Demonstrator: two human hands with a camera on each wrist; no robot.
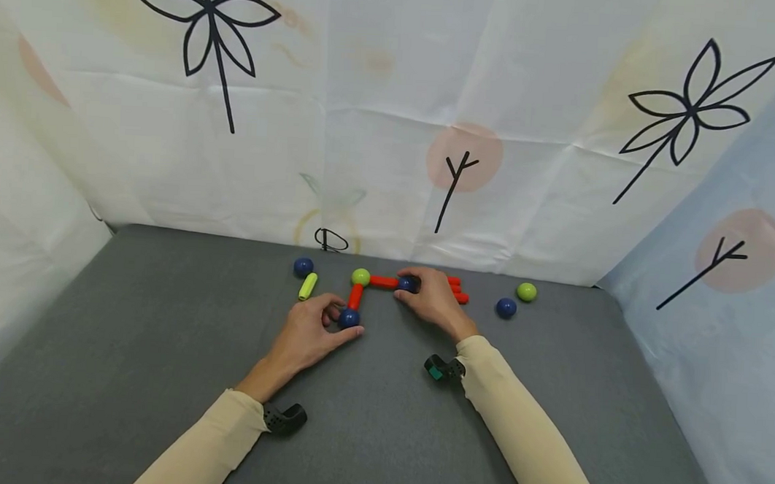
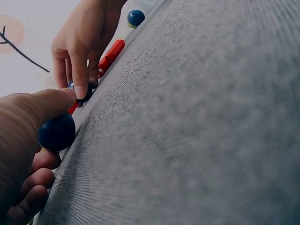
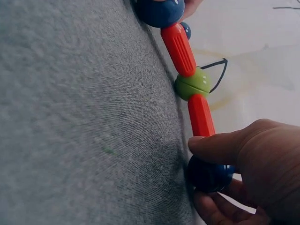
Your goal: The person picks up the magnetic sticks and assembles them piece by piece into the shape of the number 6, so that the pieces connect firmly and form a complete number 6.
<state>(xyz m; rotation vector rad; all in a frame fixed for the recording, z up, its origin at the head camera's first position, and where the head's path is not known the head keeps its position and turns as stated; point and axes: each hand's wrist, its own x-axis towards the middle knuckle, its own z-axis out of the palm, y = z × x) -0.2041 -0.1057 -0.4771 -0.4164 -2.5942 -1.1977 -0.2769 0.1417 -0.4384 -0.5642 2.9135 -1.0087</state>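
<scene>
An L-shaped chain of balls and rods lies on the grey table. Its corner is a green ball (image 1: 361, 277), with one red rod (image 1: 354, 297) running toward the near side and another red rod (image 1: 383, 282) running right. My left hand (image 1: 307, 333) holds the blue ball (image 1: 348, 318) at the near end between thumb and fingers. At the right end, my right hand (image 1: 433, 295) pinches a second blue ball (image 3: 209, 174), thumb on one side and fingers on the other. Both rods touch the green ball in the right wrist view.
Left of the chain lie a blue ball (image 1: 303, 267) and a yellow-green rod (image 1: 308, 287). Several red rods (image 1: 461, 298) sit behind the right hand, partly hidden. Farther right are a blue ball (image 1: 505, 308) and a green ball (image 1: 526, 292). A patterned white cloth (image 1: 390, 198) hangs behind the table.
</scene>
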